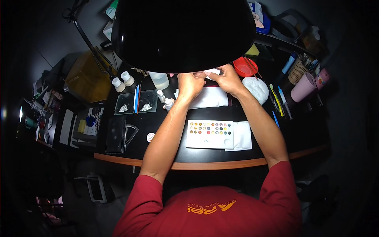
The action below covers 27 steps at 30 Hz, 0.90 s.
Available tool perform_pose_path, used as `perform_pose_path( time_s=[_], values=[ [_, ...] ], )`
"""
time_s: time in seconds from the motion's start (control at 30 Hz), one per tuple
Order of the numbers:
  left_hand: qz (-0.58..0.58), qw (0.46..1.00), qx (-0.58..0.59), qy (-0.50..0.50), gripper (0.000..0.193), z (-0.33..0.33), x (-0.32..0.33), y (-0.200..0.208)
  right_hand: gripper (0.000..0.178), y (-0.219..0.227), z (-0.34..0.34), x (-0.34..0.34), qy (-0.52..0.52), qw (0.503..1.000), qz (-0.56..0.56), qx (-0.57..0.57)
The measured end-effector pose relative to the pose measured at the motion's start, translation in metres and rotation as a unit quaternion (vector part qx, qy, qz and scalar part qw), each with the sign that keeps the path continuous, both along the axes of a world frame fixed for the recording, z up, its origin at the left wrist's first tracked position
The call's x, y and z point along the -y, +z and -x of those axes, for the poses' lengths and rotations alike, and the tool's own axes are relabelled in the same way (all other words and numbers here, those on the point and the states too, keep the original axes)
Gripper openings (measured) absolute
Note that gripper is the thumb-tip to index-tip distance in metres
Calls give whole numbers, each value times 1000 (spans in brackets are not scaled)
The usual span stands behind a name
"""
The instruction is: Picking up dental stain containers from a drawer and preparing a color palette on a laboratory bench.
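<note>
My left hand and my right hand meet just below the edge of a large black lamp hood. The fingers of both are bent and closed. A small white piece, like folded tissue, shows between them, by my right thumb and fingers. What my left fingers pinch is too small to make out, and the hood partly covers the fingertips. Under my wrists lies a folded white cloth. Closer to me is a white palette with rows of small coloured wells, resting partly on white paper.
Left of my arms stand a glass plate with white paste and thin tools, small bottles and a clear cup. To the right are a red bowl, a white wad, pens and a pink cup.
</note>
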State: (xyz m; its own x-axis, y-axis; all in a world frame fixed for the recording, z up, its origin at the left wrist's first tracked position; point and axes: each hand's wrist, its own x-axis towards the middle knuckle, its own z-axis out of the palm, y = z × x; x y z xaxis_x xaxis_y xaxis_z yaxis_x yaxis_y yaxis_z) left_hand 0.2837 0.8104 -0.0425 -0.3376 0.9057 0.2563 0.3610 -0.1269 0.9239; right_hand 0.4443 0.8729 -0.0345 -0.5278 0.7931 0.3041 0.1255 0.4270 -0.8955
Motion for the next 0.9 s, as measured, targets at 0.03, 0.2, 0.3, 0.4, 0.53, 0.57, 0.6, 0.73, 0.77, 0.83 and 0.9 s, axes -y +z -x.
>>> perform_pose_path(
  time_s=[0.03, 0.2, 0.3, 0.4, 0.53, 0.57, 0.6, 0.73, 0.77, 0.83, 0.9],
  values=[
    [1, 1000, 0, 0, 18, 0, 0, 0, 37, 0, 1, 0, -4, 1000, 4, -1],
    [-15, 999, -24, 30, 17, 6, -3, -7, 28, -3, 3, -1, -30, 999, 18, -18],
    [-29, 996, -67, 50, 19, 10, -4, -9, 24, -3, 4, -2, -73, 997, 1, -5],
    [-7, 992, -107, 63, 22, 4, 1, 1, 24, -3, 0, -3, -73, 997, 8, -5],
    [-2, 993, -93, 76, 21, 7, 3, 2, 27, 4, 4, 6, -105, 993, 29, 37],
    [-19, 989, -119, 82, 21, 7, 4, 2, 29, 5, 4, 7, -108, 993, 31, 44],
    [-36, 985, -144, 89, 22, 7, 4, 2, 29, 6, 5, 9, -108, 993, 30, 44],
    [-28, 973, -198, 112, 25, 7, 7, -3, 42, 6, 7, 10, -163, 982, -24, 95],
    [3, 973, -204, 106, 27, 2, 12, 3, 46, 7, 6, 9, -176, 978, -48, 98],
    [39, 973, -208, 96, 35, -6, 24, 15, 48, 19, 5, 14, -175, 981, -63, 62],
    [-16, 970, -220, 107, 40, -14, 30, 17, 45, 29, 3, 14, -166, 977, -129, 23]
  ],
)
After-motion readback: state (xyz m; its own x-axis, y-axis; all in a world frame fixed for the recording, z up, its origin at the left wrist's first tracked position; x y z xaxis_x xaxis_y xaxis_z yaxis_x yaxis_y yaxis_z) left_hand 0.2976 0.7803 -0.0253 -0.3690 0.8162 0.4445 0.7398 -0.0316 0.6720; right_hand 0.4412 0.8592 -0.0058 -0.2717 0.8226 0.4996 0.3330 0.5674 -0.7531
